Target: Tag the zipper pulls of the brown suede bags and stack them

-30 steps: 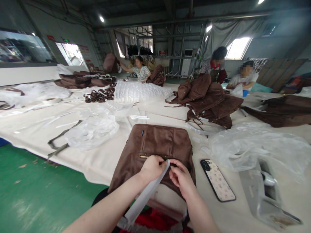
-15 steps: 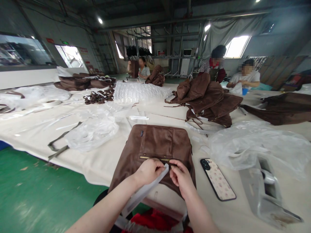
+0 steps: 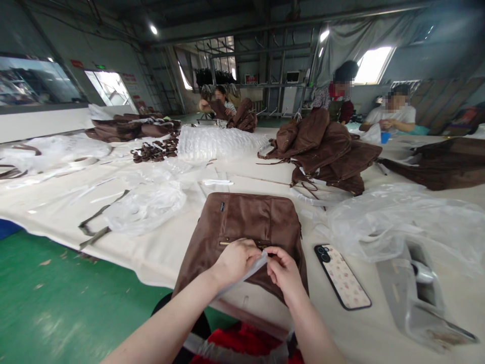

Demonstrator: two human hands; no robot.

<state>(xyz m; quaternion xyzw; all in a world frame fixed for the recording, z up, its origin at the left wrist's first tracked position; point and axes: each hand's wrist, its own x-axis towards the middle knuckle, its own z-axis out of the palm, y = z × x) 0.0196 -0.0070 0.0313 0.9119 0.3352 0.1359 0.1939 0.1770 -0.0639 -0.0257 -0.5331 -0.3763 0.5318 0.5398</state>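
A brown backpack-like bag [image 3: 248, 215] lies flat on the table in front of me, its brass zipper [image 3: 226, 243] partly behind my fingers. My left hand [image 3: 238, 258] is closed around a whitish, translucent strip [image 3: 256, 268] that runs down under my forearm. At the strip's upper end, the thumb and forefinger of my right hand [image 3: 279, 265] pinch its tip, with the other fingers curled. Both hands are just above the lower front of the bag. A wrapped strap [image 3: 235, 350] hangs near my lap.
Right of the bag lie a phone [image 3: 343, 277] and clear plastic bags [image 3: 405, 222]. More brown bags [image 3: 322, 146] are heaped farther back, beside a roll of bubble wrap [image 3: 223, 144]. Crumpled plastic [image 3: 146, 205] lies left. Several people sit or stand across the table [image 3: 151, 253].
My left hand has shifted slightly up and right, covering more of the strip, whose lower length has swung under my forearm. My right fingers now meet its tip. A far co-worker has lowered a brown piece.
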